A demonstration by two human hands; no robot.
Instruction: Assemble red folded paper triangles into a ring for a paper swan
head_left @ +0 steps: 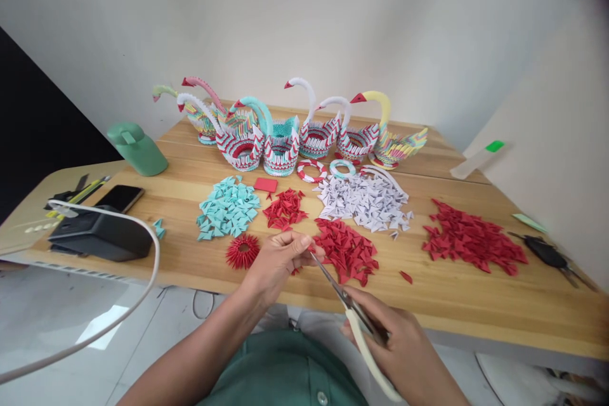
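My left hand (pixel 280 257) is closed in a pinch above the table's front edge, with a small red paper piece (pixel 313 248) at its fingertips, mostly covered by the thumb. Scissors (pixel 365 350) with cream handles are gripped in my right hand (pixel 404 339). Their blade tips point up and left, meeting the fingertips of my left hand. Just behind lies a pile of red folded paper triangles (pixel 349 250). Left of my left hand sits a spiky red paper ring (pixel 243 252). Smaller red (pixel 285 208), turquoise (pixel 228 206) and white piles (pixel 364 200) lie farther back.
Several folded-paper swans (pixel 280 155) line the back of the wooden table. Two paper rings (pixel 311 170) lie before them. A green bottle (pixel 137 149), phone (pixel 120 198) and black device (pixel 107 235) with a white cable occupy the left; another red pile (pixel 471 238) and keys (pixel 547 252), the right.
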